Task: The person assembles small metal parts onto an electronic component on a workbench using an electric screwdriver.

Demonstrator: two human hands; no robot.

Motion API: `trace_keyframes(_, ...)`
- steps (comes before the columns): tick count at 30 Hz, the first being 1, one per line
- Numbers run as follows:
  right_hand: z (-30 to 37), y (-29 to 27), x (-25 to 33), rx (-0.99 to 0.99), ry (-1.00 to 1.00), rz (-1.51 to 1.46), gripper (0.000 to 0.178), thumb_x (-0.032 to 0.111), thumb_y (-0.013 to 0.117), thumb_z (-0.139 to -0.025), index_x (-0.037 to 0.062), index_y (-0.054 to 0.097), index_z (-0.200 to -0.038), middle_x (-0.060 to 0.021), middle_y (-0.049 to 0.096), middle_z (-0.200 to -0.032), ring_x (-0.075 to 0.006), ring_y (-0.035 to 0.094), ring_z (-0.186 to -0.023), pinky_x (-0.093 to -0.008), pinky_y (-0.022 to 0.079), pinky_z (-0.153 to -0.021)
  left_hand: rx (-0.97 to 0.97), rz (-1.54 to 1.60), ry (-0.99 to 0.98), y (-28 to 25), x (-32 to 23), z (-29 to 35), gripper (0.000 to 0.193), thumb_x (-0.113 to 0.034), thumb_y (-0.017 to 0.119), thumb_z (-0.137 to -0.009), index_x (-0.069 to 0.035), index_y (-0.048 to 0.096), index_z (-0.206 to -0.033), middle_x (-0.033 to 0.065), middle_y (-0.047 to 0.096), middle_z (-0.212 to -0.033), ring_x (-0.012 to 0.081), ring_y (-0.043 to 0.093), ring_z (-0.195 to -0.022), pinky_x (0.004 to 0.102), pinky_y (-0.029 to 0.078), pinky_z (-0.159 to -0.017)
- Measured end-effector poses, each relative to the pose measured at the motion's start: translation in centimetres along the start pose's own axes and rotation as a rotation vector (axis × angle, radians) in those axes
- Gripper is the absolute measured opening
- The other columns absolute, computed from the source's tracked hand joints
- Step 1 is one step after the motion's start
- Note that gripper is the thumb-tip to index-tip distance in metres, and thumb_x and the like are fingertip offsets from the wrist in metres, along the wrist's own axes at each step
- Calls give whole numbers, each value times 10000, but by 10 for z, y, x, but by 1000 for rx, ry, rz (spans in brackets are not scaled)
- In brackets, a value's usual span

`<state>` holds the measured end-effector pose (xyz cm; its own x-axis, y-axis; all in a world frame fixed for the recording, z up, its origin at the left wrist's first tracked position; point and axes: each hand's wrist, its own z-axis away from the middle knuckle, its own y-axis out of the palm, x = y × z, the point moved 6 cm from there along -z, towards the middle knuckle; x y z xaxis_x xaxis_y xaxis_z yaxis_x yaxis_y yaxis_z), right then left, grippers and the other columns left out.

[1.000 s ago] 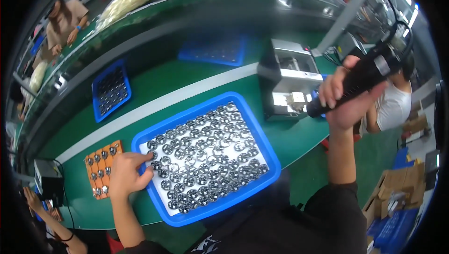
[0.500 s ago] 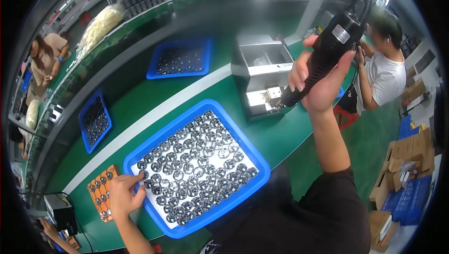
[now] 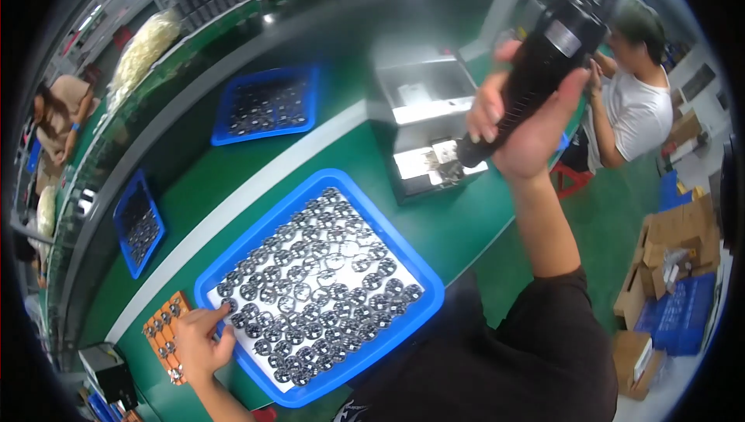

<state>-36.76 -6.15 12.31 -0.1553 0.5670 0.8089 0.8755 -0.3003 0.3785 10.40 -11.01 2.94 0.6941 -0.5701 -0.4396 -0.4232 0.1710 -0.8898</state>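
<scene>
The right hand [image 3: 521, 123] was closed around a black electric screwdriver [image 3: 543, 61] in the upper right of the frame, its tip pointing down at a grey metal box [image 3: 423, 123] on the green worktop [image 3: 458, 228]. At lower left, the left hand [image 3: 200, 338] rested on the rim of a blue tray [image 3: 403, 263] filled with small round metal parts [image 3: 318, 282], fingers loosely curled and seemingly touching one part, beside an orange fixture [image 3: 159, 330]. Two more blue trays [image 3: 268, 104] lay toward the upper left
</scene>
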Motion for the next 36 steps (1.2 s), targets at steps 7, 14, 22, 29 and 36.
trace_keyframes(7,-14,4,-1,8,4,141,800,826,232,-927,103,512,-1127,-26,466,-567,-142,457,-404,-310,437,-426,14,-13,-4,-1,0,2,324,-153,664,-668,35,742,-920,91,474,-541,252,484,-522,383,373,-568)
trace_keyframes(14,-3,3,-10,26,48,211,780,794,198,-954,77,483,-1070,-18,450,-559,-141,436,-408,-300,419,-419,-55,-13,70,-1,2,0,353,-160,661,-641,44,742,-918,95,500,-522,259,514,-493,372,384,-528)
trace_keyframes(22,36,83,-24,256,116,-193,878,803,261,-941,0,484,-1217,-12,477,-567,-128,431,-377,-290,387,-359,-32,-5,53,-4,17,20,427,-339,632,-716,-26,782,-966,124,564,-580,297,538,-527,419,417,-554)
trace_keyframes(29,72,220,-48,594,159,-402,960,873,427,-834,17,460,-1268,-31,538,-589,-157,538,-462,-299,470,-436,-186,122,101,-23,16,12,266,-55,598,-651,-20,771,-850,105,615,-602,245,550,-503,353,442,-510)
trace_keyframes(36,110,311,-118,754,414,-494,1137,960,470,-698,-69,536,-1177,-50,567,-639,-91,512,-504,-222,397,-460,-79,-5,56,-24,16,13,205,-119,648,-690,-57,775,-838,101,698,-724,286,674,-661,388,528,-585)
